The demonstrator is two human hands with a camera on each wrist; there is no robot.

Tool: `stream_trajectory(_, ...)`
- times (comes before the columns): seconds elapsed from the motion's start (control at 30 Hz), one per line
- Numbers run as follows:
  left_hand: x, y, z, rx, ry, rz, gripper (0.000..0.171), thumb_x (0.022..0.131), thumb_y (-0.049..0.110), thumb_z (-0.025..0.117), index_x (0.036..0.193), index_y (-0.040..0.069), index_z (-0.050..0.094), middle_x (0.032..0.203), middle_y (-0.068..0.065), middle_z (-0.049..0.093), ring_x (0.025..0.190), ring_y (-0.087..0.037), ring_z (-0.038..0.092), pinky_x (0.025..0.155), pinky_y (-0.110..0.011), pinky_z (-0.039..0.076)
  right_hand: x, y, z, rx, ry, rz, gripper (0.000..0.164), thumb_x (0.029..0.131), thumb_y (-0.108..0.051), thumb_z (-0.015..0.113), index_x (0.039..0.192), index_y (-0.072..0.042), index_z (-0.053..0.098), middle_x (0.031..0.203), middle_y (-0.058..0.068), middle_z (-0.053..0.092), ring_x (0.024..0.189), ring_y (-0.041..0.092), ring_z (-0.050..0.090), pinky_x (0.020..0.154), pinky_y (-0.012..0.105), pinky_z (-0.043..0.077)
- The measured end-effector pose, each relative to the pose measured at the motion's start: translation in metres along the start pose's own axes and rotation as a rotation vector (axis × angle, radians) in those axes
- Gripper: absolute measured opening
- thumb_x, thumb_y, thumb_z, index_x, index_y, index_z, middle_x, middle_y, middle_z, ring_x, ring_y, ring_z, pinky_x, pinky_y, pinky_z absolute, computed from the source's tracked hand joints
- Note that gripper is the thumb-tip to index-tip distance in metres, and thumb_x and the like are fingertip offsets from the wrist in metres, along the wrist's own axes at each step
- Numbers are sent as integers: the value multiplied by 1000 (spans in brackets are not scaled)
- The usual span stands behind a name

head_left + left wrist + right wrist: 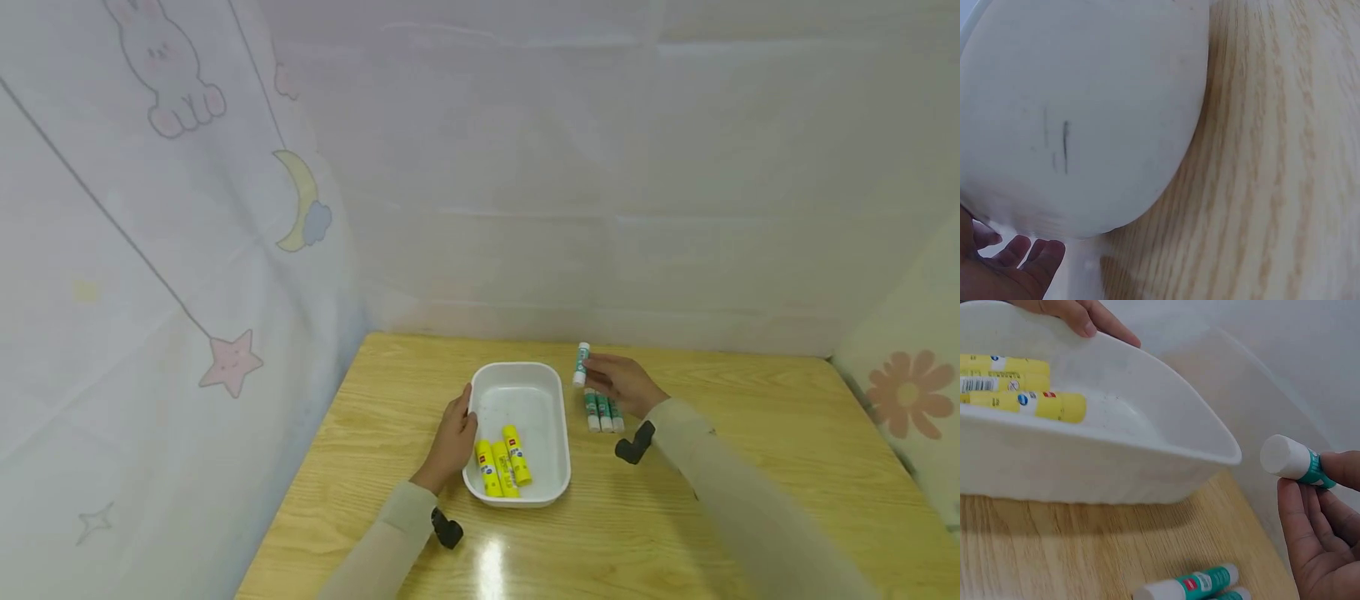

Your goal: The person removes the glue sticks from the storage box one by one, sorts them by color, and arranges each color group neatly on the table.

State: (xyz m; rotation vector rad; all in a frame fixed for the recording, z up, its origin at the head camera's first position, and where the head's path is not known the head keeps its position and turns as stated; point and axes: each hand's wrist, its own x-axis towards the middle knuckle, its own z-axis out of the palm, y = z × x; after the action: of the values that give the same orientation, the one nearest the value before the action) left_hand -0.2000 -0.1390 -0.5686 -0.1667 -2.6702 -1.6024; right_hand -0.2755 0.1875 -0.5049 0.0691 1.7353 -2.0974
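Note:
My left hand (453, 437) grips the left rim of a white plastic tray (536, 404), its thumb over the edge in the right wrist view. Three yellow glue sticks (517, 455) lie side by side inside, toward the tray's near end. Right of the tray, my right hand (626, 385) pinches a green-and-white glue stick (1288, 456) between thumb and fingers, raised above the table. Beneath that hand, several more green-and-white glue sticks (604, 411) lie in a row. From the left wrist, the tray's outer side (1085, 75) fills much of the picture.
The wooden table (360, 467) reaches back to a pale cloth backdrop (600, 208). Another cloth with a moon and star print (231, 362) hangs along the left side. A black wrist mount (636, 443) sits on my right sleeve.

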Motion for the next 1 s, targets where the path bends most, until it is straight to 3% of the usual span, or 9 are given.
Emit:
stream_trajectory(0.23,0,0,3,-6,-3,-1,54,106,14,37,157,17,18,150,-14,34,131,-28,43,108,-45,39,-13,8,-53,-84,19,7,52,103,-17,51,145,9,34,120,5,54,104,11,58,105,32,41)
stream_trajectory(0.37,-1,0,3,-16,-7,-3,54,106,15,38,157,19,19,149,-12,35,131,-27,43,108,-45,38,-19,18,-72,-127,46,30,52,103,-18,50,144,10,34,122,7,51,105,11,57,107,34,40)
stream_trajectory(0.63,-3,1,3,-19,-15,-12,55,106,16,37,157,20,18,149,-13,34,130,-27,45,108,-46,38,-26,26,-83,-170,94,71,57,102,-19,53,147,9,31,123,7,52,101,8,58,97,28,48)
stream_trajectory(1.0,-2,1,2,-24,-18,-18,55,106,16,37,157,20,18,150,-13,33,131,-29,43,108,-47,37,-22,32,-88,-146,129,95,54,99,-19,58,142,8,39,108,0,61,93,8,63,89,26,53)
